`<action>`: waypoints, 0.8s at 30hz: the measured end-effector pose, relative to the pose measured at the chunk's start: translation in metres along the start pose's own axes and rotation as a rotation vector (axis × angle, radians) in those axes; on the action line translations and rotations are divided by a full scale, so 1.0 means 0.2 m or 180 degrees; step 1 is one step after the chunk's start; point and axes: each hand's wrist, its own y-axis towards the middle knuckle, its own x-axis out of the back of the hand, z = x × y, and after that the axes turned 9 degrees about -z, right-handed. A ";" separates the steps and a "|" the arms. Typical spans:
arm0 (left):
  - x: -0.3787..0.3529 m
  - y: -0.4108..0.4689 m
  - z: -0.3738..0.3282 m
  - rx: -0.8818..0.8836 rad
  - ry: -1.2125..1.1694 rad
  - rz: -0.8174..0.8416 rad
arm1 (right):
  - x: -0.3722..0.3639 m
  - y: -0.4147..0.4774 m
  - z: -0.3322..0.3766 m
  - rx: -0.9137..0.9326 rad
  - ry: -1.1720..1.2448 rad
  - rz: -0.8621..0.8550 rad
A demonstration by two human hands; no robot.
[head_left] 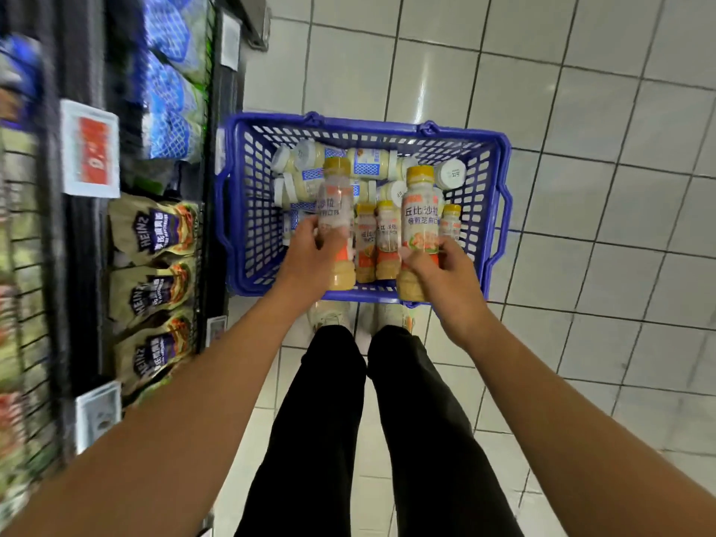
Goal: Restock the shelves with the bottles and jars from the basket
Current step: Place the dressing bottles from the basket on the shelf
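The left hand [310,248] and right hand [439,267] each curl their fingers round an upright yellow-capped clear plastic bottle [420,211] over the blue plastic basket [500,176]; the dark wire shelves [83,242] lie leftward.

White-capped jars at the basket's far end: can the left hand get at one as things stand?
Probably not yet: the left hand holds a yellow-capped bottle. The jars lie uncovered in the open basket, so a freed hand likely could.

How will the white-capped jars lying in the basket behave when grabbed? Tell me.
Probably roll: the jars lie on their sides, loosely piled. Likely fairly heavy, since they look full. The blue basket walls should stop them.
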 end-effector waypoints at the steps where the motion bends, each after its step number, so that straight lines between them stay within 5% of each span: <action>1: 0.02 -0.08 -0.08 -0.0027 -0.0138 0.0061 | 0.00 -0.08 0.06 0.0042 0.0077 -0.0006; 14: 0.31 -0.91 -0.90 0.0091 -0.1676 0.0239 | 0.14 -0.94 0.83 0.0818 0.0299 0.0164; 24: 0.57 -1.38 -1.14 -0.0514 -0.2103 -0.0007 | 0.11 -1.37 1.21 0.1191 0.0043 0.0662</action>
